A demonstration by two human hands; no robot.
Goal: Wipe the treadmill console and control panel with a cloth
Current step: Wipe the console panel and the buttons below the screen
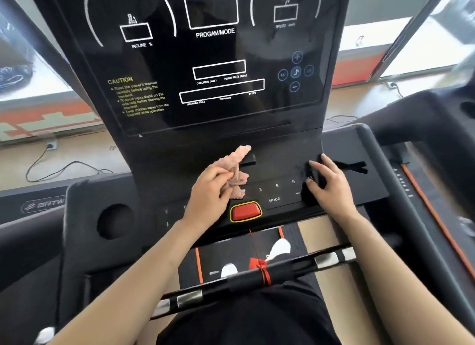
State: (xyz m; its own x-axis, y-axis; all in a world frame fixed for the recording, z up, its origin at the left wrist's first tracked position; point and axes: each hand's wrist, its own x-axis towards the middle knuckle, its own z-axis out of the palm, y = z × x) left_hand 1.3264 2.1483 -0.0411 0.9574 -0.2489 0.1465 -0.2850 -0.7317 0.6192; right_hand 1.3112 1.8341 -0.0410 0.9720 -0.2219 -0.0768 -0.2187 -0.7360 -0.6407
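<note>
The left hand (210,190) grips the cloth (237,173) over the panel (276,190), the right hand (330,182) rests open at 3 o'clock; the stop button (245,211) at 6 o'clock risks accidental pressing.

One head-worn view here, wide-angle, looking forward and steeply down from close above the treadmill console (205,61). The display panel fills the upper frame, the control panel (277,190) sits mid-frame, and the handlebar (282,270) crosses low down. Edges bend with the lens; windows flank both sides.
</note>
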